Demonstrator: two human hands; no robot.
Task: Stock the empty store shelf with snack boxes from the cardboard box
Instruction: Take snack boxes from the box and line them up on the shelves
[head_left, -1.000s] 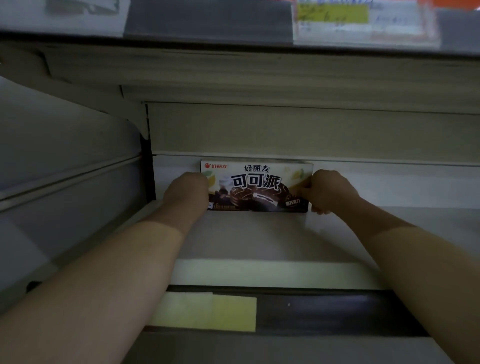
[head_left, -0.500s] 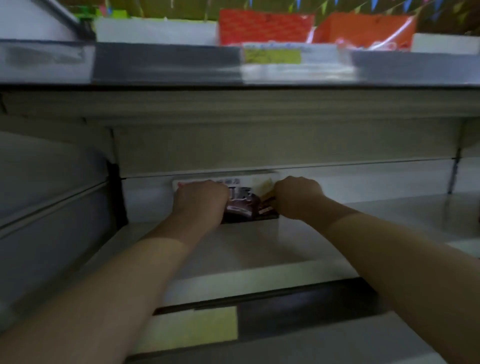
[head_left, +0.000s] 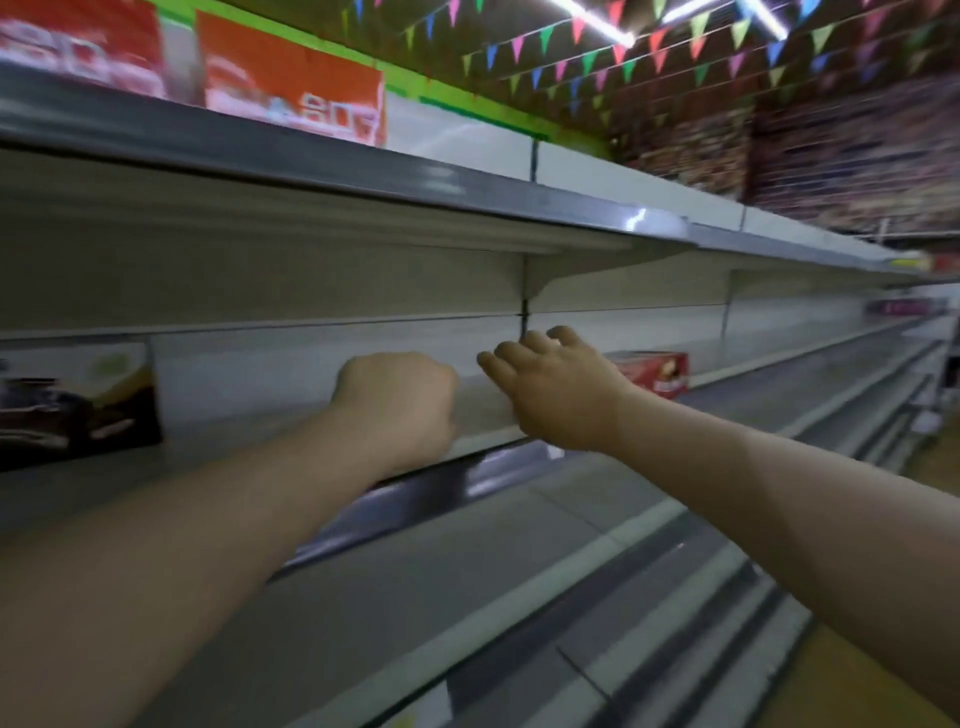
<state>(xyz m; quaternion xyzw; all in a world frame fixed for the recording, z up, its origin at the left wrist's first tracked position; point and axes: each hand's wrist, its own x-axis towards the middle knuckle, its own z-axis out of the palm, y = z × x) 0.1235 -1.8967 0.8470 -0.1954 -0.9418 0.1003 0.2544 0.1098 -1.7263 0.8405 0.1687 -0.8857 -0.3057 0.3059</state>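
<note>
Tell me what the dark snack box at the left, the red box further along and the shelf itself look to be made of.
Dark snack box: likely printed paperboard, slightly glossy; flat face, crisp edge, photo graphics, though blurred.
Red box: probably printed cardboard too; square corners, matte-looking red faces.
Shelf: apparently painted sheet metal, pale and smooth; thin folded edges, bracket supports, a shiny strip along its front.

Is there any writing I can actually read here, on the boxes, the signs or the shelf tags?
Nothing reads clearly; the picture is motion-blurred.
Dark brown snack box at the far left of the shelf: print smeared, unreadable.
Small red box further along the shelf: pale lettering, too small and blurred.
Red and orange packages on the upper shelf: white characters, blurred.
Yellow price tag on the far shelf edge: too small.
</note>
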